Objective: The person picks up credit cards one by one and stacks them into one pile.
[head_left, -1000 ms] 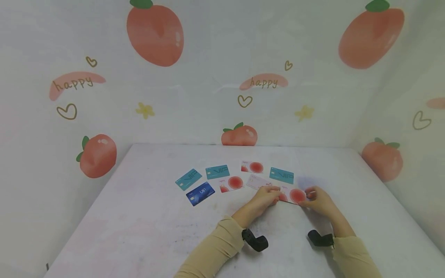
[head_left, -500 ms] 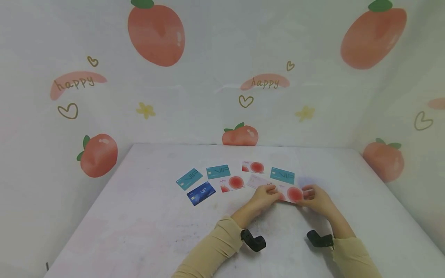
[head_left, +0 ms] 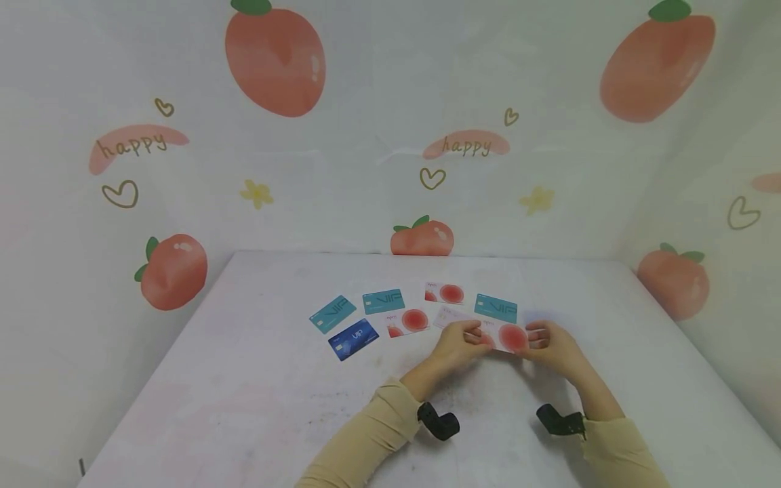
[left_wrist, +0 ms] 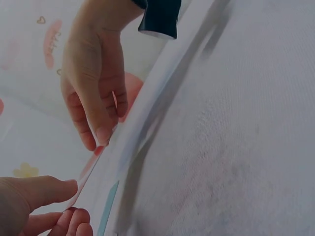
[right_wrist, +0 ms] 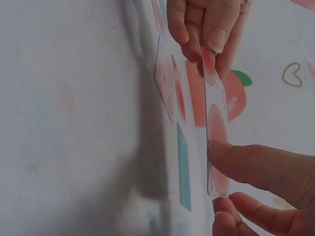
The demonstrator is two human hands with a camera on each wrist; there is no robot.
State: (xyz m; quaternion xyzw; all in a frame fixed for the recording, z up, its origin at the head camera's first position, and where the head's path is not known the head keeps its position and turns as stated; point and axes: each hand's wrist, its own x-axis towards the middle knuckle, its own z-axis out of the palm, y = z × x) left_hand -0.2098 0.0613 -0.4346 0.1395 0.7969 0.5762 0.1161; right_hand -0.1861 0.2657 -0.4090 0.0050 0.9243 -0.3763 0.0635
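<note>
A person's two bare hands hold one small card between them above a pale counter (head_left: 244,400), over its right half and near the front of a loose group of cards. The left hand (head_left: 459,344) pinches the card's left end between thumb and curled fingers; the right hand (head_left: 554,349) pinches its right end, the thumb lying on the printed face and the fingertips at the end edge. Both hands are closed only as far as the card's thin edge. The held card (head_left: 511,337) is white with a large red circle on the right and a smaller red shape on the left; the right wrist view shows it clear of the counter, with a gap beneath. Seven more cards lie flat around it. Just behind are a pale pink card (head_left: 450,316), partly hidden, and a teal VIP card (head_left: 496,308). Farther back lies a white card with a red circle (head_left: 444,293). To the left is a similar white card (head_left: 407,321), just in front of a second teal card (head_left: 383,301). At the group's left end are a third teal card (head_left: 332,314), set at a slant, and a dark blue VIP card (head_left: 354,339) in front of it. Beige sleeves (head_left: 366,434) cover the forearms, and a black device (head_left: 560,420) sits at each wrist. Behind, a white backdrop (head_left: 366,156) carries red fruit, hearts, yellow flowers and the word "happy".
</note>
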